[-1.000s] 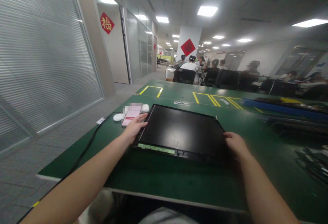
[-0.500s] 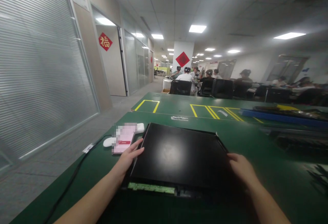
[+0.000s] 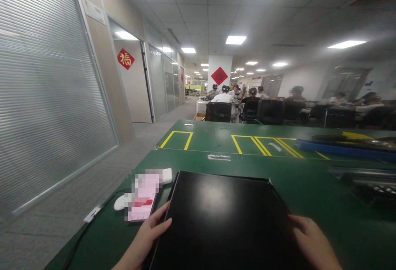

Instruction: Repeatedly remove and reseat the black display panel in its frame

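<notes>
A black LCD screen panel (image 3: 222,220) lies flat, face up, on or just over the green table, with light glaring on its dark surface. Its near edge runs out of the bottom of the view. My left hand (image 3: 151,228) grips the panel's left edge, with fingertips showing along the rim. On the opposite side, my right hand (image 3: 311,235) holds the right edge, its thumb near the top and the other fingers hidden. Left of the panel lies a phone with a pink screen (image 3: 144,204), close to my left hand.
A white mouse-like object (image 3: 121,202) and a small white case (image 3: 167,175) lie by the phone. A black cable (image 3: 83,231) crosses the table's left edge. Yellow tape (image 3: 182,132) marks the far green tabletop (image 3: 207,140). A blue tray (image 3: 337,148) holds parts at right. Several people sit beyond.
The view has tilted up, so the panel and both hands appear lower and nearer. The panel's near edge with its green circuit board has left the picture. Both hands keep their hold.
</notes>
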`<action>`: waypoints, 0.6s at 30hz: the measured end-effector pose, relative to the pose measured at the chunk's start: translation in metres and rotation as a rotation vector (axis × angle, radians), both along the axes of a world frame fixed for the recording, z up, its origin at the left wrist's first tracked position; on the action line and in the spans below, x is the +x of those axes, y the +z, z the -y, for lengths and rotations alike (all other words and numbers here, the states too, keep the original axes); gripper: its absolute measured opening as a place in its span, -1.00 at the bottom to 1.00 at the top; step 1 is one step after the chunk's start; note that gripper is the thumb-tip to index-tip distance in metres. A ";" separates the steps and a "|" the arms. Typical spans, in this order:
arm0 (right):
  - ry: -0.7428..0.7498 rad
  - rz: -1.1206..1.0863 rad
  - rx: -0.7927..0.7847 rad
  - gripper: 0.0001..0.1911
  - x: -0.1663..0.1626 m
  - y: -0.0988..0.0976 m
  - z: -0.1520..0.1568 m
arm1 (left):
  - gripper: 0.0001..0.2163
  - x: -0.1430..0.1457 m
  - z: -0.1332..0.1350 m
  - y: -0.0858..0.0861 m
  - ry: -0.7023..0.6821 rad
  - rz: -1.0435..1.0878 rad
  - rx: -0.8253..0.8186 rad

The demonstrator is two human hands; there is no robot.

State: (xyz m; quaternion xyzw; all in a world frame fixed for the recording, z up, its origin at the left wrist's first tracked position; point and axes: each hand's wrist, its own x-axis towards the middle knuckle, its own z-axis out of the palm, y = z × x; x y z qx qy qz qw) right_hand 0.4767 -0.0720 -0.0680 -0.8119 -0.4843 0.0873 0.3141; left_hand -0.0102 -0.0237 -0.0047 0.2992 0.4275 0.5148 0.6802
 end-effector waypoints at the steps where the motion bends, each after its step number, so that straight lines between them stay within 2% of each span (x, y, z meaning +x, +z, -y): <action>1: 0.005 -0.001 0.007 -0.49 0.001 -0.002 0.001 | -0.33 0.001 0.002 0.001 0.002 -0.007 0.008; 4: -0.006 -0.003 0.025 -0.50 0.003 -0.006 0.002 | -0.36 0.006 0.007 0.003 0.009 -0.062 0.048; 8: -0.026 -0.010 0.008 -0.49 0.005 -0.005 0.004 | -0.26 0.010 0.014 0.002 0.019 -0.139 0.072; 13: -0.046 -0.050 -0.031 -0.51 0.006 0.004 0.001 | -0.23 0.011 0.018 -0.004 0.041 -0.234 0.103; 18: -0.048 -0.069 -0.049 -0.53 0.002 0.014 -0.004 | -0.21 0.008 0.015 -0.012 0.035 -0.238 0.117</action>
